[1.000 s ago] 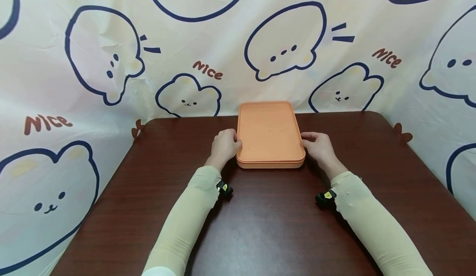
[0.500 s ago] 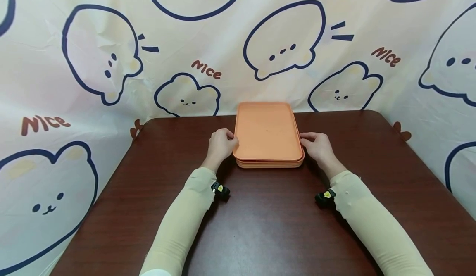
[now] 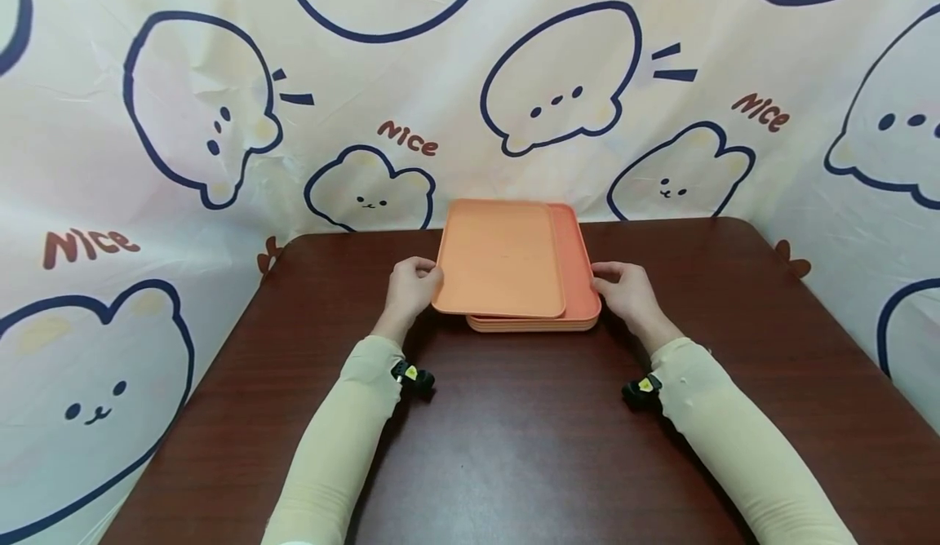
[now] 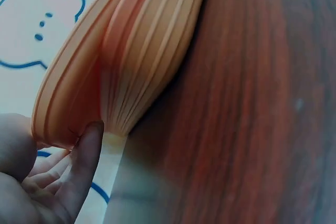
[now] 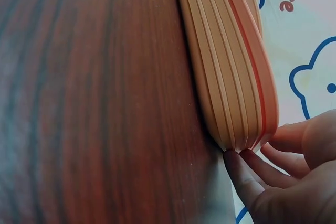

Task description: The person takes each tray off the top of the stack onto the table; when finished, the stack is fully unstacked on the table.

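Observation:
In the head view my left hand (image 3: 413, 290) pinches the left edge of a light orange rectangular tray (image 3: 499, 259). The left wrist view shows the thumb on one side of its rim and a fingertip on the other, with this edge raised off the pile. Beneath it lies a coral tray (image 3: 576, 263), its right strip exposed, on top of several nested light orange trays (image 3: 532, 325). My right hand (image 3: 624, 290) touches the right side of the stack; in the right wrist view its fingertips (image 5: 231, 157) rest against the trays' side walls, not wrapped over the rim.
The stack stands near the far edge of a dark brown wooden table (image 3: 514, 439). A pale curtain (image 3: 455, 80) with cartoon outlines hangs close behind it and along both sides. Small black devices (image 3: 414, 378) are strapped to both wrists.
My left hand has moved left, drawing the top tray sideways and lifting its left edge, so the coral tray beneath now shows. The right hand has stayed at the stack's right side.

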A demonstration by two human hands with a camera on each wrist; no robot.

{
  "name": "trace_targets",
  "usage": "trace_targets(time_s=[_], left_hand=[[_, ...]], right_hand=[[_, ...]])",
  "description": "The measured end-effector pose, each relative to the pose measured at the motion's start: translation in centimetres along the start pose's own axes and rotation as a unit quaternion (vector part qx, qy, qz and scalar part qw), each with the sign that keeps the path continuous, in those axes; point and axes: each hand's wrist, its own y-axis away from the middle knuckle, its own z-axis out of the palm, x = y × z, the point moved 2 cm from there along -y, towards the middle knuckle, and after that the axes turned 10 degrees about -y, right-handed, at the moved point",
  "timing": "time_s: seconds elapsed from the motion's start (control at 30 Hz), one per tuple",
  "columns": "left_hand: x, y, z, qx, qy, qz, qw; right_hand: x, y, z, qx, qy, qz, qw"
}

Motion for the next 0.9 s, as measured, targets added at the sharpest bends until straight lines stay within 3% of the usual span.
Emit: trace_targets(time_s=[0.17,0.27,0.6,0.9], left_hand=[[-0.4,0.6,-0.3,-0.043,0.059,-0.02,0.9971],[-0.6,1.3,-0.3,-0.051,0.077,-0.021,0.9955],[-1.3,2.3,-0.2,-0.006,0.193,-0.05,0.98],[-1.8,2.2,-1.6,0.035,0.219,-0.07,0.9726]], right_hand=[[0.2,0.2,0.0,-0.001,0.004,0.002,1.0],[0.1,0.3,0.0,-0.002,0.009,-0.002,1.0],[-0.4,0.4,0.2,-0.009,0.02,-0.009,0.9997],[-0.4,0.2,0.0,-0.006,0.02,-0.003,0.9998]])
